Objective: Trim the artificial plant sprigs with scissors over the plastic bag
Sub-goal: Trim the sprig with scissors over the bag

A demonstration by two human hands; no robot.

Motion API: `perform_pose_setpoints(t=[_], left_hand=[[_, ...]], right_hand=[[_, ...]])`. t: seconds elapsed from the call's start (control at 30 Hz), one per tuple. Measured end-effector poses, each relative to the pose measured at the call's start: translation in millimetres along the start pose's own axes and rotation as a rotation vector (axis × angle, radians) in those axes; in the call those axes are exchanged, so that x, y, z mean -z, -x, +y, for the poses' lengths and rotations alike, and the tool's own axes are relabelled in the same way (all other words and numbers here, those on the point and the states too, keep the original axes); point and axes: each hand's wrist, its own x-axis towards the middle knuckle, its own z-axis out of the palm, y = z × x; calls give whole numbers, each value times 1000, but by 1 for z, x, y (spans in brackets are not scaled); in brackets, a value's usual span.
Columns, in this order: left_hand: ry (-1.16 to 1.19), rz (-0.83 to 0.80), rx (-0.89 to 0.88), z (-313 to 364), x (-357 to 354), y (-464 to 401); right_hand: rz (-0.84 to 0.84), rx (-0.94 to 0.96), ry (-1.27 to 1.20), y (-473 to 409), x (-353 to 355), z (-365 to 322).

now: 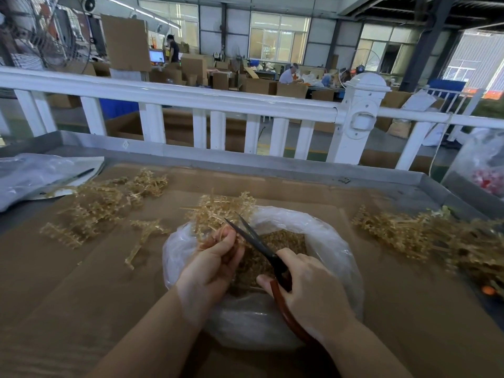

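Bare cardboard-covered worktop [81,296] lies open to the near left and near right of the plastic bag [335,241]; loose sprigs [92,211] crowd the far left; a second heap [425,236] blocks the right; a white fence [191,102] closes the far edge.

Plastic bag [335,241]: thin translucent film, glossy, crinkled, with soft highlights along the rolled rim. 
Sprigs [218,208]: moulded plastic, tan-gold, slightly shiny, spiky texture. 
Trimmings [275,241] inside the bag: same tan plastic, granular look. 
Scissors [256,241]: dark metal blades, matt to dull sheen; handle loops coated in smooth, glossy red-brown plastic. 
Table [381,173]: grey metal rim, dull, scuffed; top covered with brown cardboard sheet [81,282], matt, fibrous. 
Second bag [32,175], far left: cloudy glossy film. 
Fence [191,96]: white, smooth, semi-gloss, painted or plastic, cannot tell which.
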Motion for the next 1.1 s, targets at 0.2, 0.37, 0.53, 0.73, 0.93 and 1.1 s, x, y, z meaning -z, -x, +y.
perform_pose_setpoints(t=[0.2, 0.37, 0.53, 0.73, 0.93, 1.1], left_hand=[[11, 8, 17, 1, -1, 2], [-15, -1, 16, -2, 0, 4], [-48, -11, 20, -4, 2, 4], [-97, -34, 12, -7, 1, 4], [-112, -18, 32, -6, 1, 3], [-117, -18, 40, -6, 3, 1]], right_hand=[[-15, -5, 19, 2, -1, 1], [-22, -13, 42, 2, -2, -1], [-39, 5, 60, 1, -2, -1], [-45, 33, 7, -1, 0, -2], [-70, 50, -10, -4, 1, 1], [-92, 54, -20, -7, 1, 3]])
